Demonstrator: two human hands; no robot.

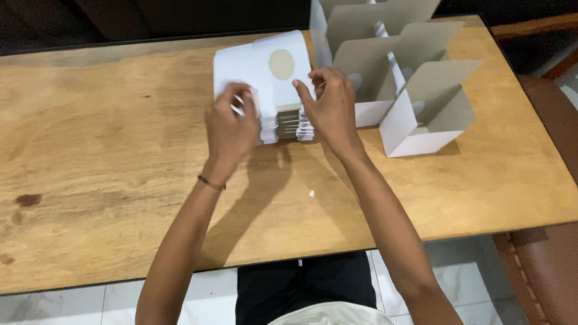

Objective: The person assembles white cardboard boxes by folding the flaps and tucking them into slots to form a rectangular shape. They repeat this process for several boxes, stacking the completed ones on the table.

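We see a long wooden desk (108, 148) with a pale, grained top and dark stains near its left end. A stack of flat white cardboard sheets (267, 70) lies on it near the far edge, the top sheet showing a round tan patch. Just right of the stack stands a row of folded open white boxes (415, 103) with grey insides. A tiny white scrap (312, 193) lies nearer us.

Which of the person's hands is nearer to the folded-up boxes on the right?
The right hand: it sits on the flat stack just beside the assembled boxes. The left hand is at the stack's far side.
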